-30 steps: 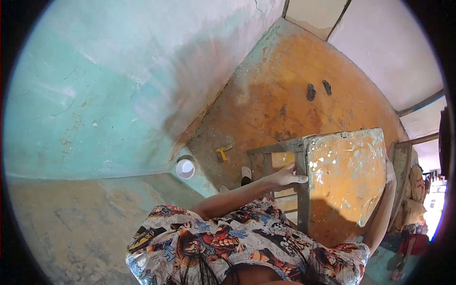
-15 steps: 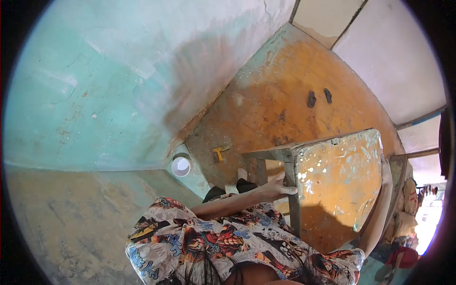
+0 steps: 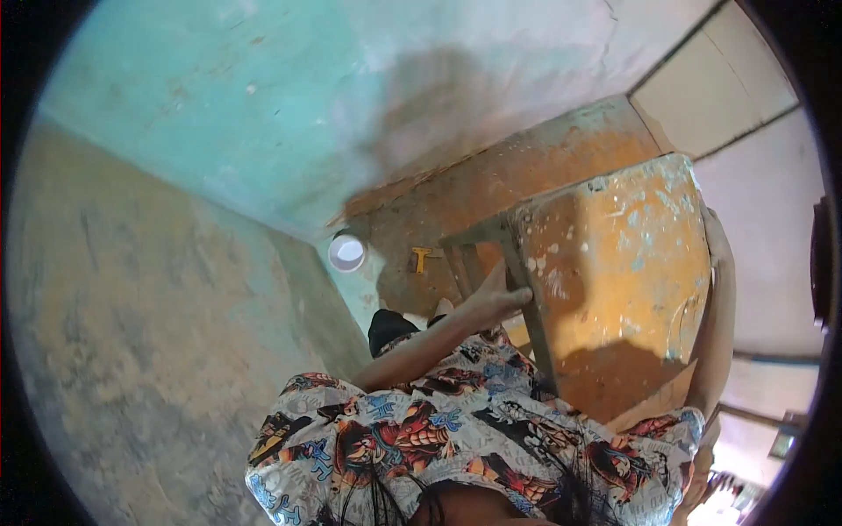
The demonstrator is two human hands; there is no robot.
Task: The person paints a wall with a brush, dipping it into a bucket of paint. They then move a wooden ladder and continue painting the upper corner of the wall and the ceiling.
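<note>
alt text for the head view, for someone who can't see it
A person grips a paint-spattered orange wooden table with both hands, left hand on its near-left edge, right hand on the far side. Beyond stand turquoise walls, a white cup and a yellow tool.

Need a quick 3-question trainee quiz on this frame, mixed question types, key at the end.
1. True or false: both hands grip the paint-spattered orange wooden table.
2. What lies on the floor nearest the small yellow tool? A) white round container B) red bucket C) blue broom
3. Fill in: the left hand holds the table by its ____ edge, as the picture shows it.

Key:
1. True; the right hand grips the opposite edge, with its fingers mostly hidden behind the top.
2. A
3. left
</note>
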